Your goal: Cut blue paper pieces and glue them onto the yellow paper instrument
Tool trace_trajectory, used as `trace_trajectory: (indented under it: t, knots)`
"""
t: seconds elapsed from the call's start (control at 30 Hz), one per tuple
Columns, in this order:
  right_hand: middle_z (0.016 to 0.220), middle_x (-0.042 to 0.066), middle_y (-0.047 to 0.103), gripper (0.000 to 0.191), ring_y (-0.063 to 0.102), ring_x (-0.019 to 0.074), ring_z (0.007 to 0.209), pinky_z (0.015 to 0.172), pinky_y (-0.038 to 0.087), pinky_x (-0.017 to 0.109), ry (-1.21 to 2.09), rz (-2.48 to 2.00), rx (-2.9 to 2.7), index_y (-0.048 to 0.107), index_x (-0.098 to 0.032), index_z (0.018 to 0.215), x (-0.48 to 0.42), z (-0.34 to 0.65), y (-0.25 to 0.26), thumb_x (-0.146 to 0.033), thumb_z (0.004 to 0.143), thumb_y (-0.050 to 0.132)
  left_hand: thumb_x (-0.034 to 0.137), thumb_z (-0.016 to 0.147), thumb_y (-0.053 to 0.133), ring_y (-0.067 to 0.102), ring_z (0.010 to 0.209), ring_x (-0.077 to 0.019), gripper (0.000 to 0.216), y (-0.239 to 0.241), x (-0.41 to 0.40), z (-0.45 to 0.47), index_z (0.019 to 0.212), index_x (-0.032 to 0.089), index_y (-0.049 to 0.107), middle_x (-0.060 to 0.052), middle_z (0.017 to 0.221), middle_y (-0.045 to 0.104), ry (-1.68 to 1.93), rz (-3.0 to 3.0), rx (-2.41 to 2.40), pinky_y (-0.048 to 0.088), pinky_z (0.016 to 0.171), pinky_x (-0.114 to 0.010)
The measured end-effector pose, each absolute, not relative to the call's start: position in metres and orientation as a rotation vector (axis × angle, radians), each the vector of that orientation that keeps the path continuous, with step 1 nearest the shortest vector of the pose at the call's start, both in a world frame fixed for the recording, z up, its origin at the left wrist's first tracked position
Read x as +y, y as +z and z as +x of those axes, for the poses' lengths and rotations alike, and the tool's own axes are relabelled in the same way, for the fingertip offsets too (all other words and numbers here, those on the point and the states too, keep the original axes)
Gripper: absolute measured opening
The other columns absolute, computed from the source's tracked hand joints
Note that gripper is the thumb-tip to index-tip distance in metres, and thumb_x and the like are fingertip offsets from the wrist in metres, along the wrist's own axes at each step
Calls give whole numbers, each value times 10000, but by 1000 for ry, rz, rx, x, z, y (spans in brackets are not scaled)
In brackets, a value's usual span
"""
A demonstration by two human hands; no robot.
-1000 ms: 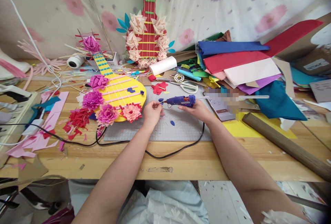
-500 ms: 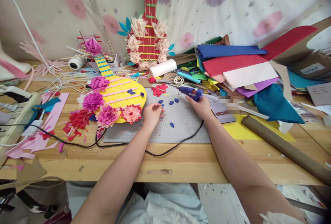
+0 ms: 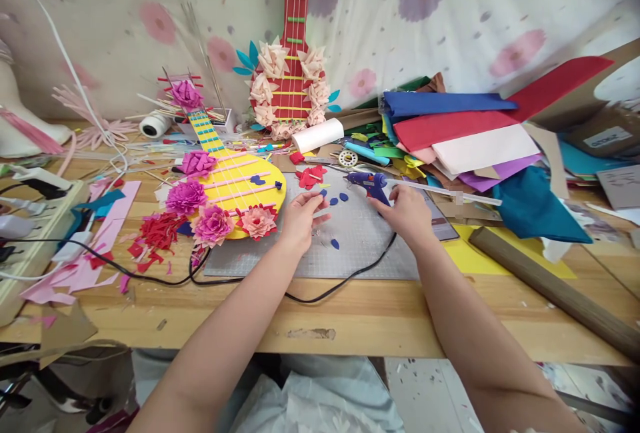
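Between the fingertips of my left hand [image 3: 299, 220] is a small blue paper petal [image 3: 323, 193], held above the grey cutting mat [image 3: 260, 260]. My right hand [image 3: 409, 212] is closed around the handle of a blue hot glue gun [image 3: 371, 184], whose nozzle points left. A long translucent glue stick [image 3: 450, 193] sticks out of its back. Several loose blue petals [image 3: 335, 244] lie on the mat between my hands. To the left rests a yellow paper guitar [image 3: 245, 183] with pink and purple paper flowers [image 3: 213, 222], its round end overlapping the mat.
A red paper guitar [image 3: 293, 86] leans against the curtain. Folded coloured paper [image 3: 450, 130] is piled at right, near a brown roll [image 3: 540, 286]. Red scraps [image 3: 163, 233] and a power strip [image 3: 45, 240] lie left. The black cord [image 3: 330, 293] crosses the front.
My right hand has turned its grip on the glue gun, and the glue stick at its back now shows fully. The petal in my left hand shows more clearly. The view has shifted slightly.
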State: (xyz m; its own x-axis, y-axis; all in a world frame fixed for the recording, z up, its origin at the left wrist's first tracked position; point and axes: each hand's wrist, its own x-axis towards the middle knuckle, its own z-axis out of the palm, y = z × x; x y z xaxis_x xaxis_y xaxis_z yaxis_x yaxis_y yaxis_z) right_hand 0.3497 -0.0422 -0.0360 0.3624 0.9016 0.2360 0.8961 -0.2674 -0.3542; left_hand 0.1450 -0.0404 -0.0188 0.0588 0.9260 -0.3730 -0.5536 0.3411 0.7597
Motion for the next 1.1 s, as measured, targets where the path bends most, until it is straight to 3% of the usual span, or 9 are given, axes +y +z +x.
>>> trace_trajectory:
  t: [0.13, 0.27, 0.4, 1.1]
  knots:
    - [643, 14, 572, 306, 517, 163, 621, 588, 359, 289, 476, -1983, -1724, 495, -208, 656, -51, 325, -23, -495, 709, 588, 87, 718, 623, 512, 461, -29, 82, -9, -44, 153, 754, 152, 589, 47, 581, 530, 1120, 267, 887, 461, 467, -138]
    - [734, 19, 591, 289, 531, 138, 662, 604, 418, 276, 932, -1402, -1498, 534, -196, 726, -43, 284, -27, -469, 675, 613, 76, 760, 589, 446, 390, -2, 73, -7, -44, 155, 733, 141, 571, 59, 514, 471, 1138, 71, 880, 378, 386, -81]
    - [765, -1, 586, 301, 549, 114, 672, 621, 454, 264, 1215, -1219, -1194, 559, -194, 772, -34, 251, -34, -431, 621, 667, 82, 787, 568, 409, 361, 11, 91, -8, -41, 151, 712, 132, 555, 62, 500, 457, 1229, -3, 846, 323, 341, -63]
    - [624, -36, 541, 234, 483, 68, 543, 581, 435, 219, 1307, -1203, -1006, 540, -177, 670, -23, 224, -28, -364, 622, 672, 89, 738, 600, 400, 420, 17, 69, -9, -51, 143, 781, 142, 606, 46, 606, 509, 1299, 128, 923, 315, 371, -81]
